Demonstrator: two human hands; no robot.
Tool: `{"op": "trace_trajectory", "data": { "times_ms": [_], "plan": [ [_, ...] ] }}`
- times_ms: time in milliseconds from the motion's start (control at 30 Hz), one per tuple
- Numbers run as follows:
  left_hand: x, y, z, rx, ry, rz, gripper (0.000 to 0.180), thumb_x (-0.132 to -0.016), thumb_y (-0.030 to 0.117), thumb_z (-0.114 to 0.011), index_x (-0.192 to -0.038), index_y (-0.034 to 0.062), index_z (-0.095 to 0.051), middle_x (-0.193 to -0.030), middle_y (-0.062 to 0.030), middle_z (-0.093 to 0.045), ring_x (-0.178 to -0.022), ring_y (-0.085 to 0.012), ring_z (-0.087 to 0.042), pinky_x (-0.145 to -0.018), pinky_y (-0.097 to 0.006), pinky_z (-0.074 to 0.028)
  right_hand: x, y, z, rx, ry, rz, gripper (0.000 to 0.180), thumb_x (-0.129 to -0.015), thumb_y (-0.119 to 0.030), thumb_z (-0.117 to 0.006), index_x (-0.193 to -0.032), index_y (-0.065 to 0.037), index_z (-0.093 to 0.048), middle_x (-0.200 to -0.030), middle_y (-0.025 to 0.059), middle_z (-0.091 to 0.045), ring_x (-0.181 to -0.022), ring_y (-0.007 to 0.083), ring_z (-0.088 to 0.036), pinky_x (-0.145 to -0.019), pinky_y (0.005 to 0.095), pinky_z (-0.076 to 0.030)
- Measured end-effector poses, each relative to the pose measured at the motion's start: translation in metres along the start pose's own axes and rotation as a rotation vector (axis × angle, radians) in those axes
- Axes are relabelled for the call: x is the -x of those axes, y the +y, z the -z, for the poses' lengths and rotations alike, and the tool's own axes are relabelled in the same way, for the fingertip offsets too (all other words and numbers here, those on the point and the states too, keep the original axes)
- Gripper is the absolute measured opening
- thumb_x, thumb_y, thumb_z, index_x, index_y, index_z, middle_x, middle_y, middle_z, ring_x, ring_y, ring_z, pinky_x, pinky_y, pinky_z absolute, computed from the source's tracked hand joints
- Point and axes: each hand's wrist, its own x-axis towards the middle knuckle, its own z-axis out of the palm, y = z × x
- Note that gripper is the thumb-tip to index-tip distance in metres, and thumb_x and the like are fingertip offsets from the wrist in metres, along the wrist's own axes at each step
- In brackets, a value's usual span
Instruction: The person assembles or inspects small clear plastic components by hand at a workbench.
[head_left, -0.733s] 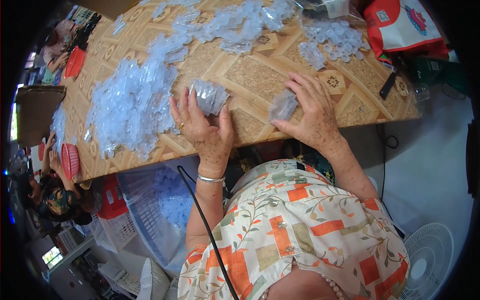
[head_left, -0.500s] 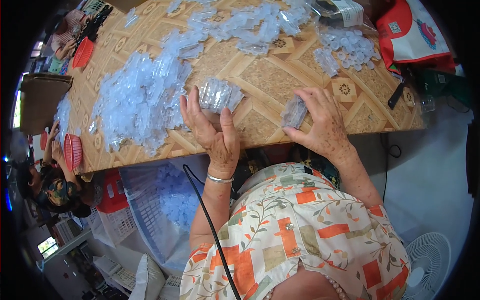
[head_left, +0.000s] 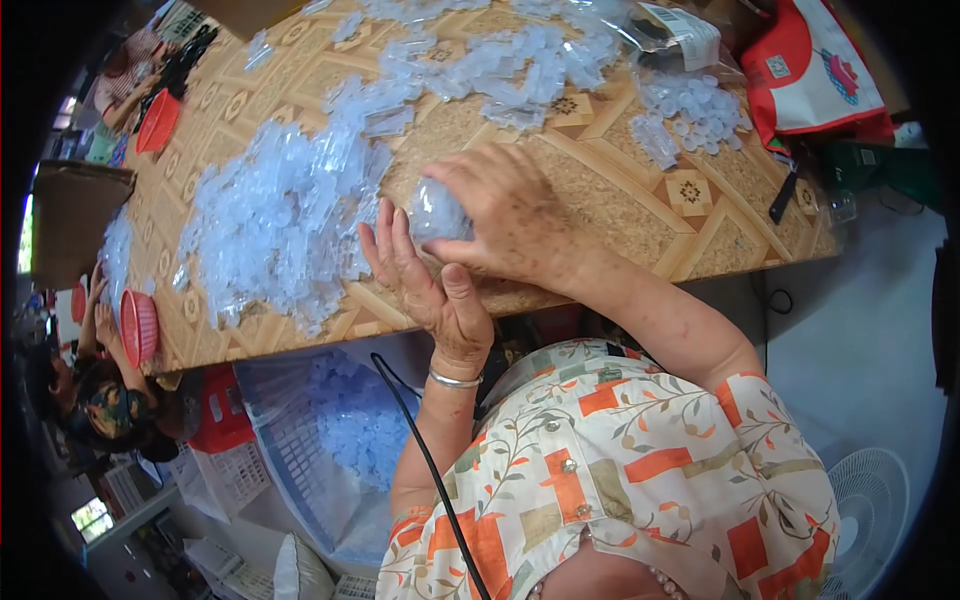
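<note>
Just right of the big heap point(head_left: 285, 215), the right hand point(head_left: 512, 215) pinches clear plastic pieces point(head_left: 436, 208) between thumb and fingers; the left hand point(head_left: 428, 290), spread, borders that heap. Looks like gathering, and the next move calls for even pressure.

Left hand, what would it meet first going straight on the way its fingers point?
The left hand would probably meet the heap of clear plastic pieces first, though depth is unclear.

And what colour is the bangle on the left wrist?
The bangle is shiny silver; it shows in the head view.
</note>
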Motion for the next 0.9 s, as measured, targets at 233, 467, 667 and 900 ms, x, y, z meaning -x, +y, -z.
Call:
{"op": "trace_trajectory", "data": {
  "times_ms": [233,467,667,900],
  "plan": [
    [-0.004,0.000,-0.001,-0.082,-0.086,0.016,0.064,-0.110,0.047,-0.036,-0.147,-0.0029,-0.048,-0.155,-0.0178,-0.046,-0.153,-0.0396,-0.023,-0.123,-0.050,-0.017,0.019,0.017,0.028,0.119,0.094,-0.017,0.056,-0.079,-0.031,-0.081,-0.123,-0.003,-0.064,-0.127,0.0153,-0.063,-0.119,0.0333,-0.058,-0.106,0.0457,-0.043],
    [-0.004,0.001,-0.001,-0.127,-0.080,0.004,0.060,-0.110,0.044,-0.037,-0.146,-0.0014,-0.050,-0.156,-0.0168,-0.046,-0.153,-0.0388,-0.023,-0.124,-0.050,-0.016,0.089,0.099,0.102,0.501,0.206,-0.373,0.048,-0.082,-0.023,-0.079,-0.122,-0.004,-0.063,-0.125,0.0135,-0.062,-0.116,0.0337,-0.058,-0.103,0.0439,-0.044],
    [-0.001,-0.001,-0.001,-0.187,-0.083,-0.011,0.055,-0.109,0.043,-0.041,-0.144,0.0011,-0.053,-0.155,-0.0164,-0.046,-0.153,-0.0389,-0.023,-0.123,-0.052,-0.016,0.101,0.103,0.106,0.429,0.148,-0.355,0.044,-0.082,-0.016,-0.077,-0.121,-0.005,-0.063,-0.119,0.0113,-0.062,-0.114,0.0318,-0.057,-0.102,0.0448,-0.044],
    [0.000,0.001,-0.002,-0.227,-0.077,-0.006,0.051,-0.109,0.038,-0.044,-0.141,0.0007,-0.055,-0.155,-0.0170,-0.046,-0.152,-0.0392,-0.024,-0.123,-0.052,-0.017,0.111,0.087,0.106,0.287,0.128,-0.062,0.039,-0.075,0.003,-0.070,-0.112,-0.008,-0.066,-0.112,0.0083,-0.062,-0.106,0.0301,-0.059,-0.092,0.0404,-0.050]
  ]
}}
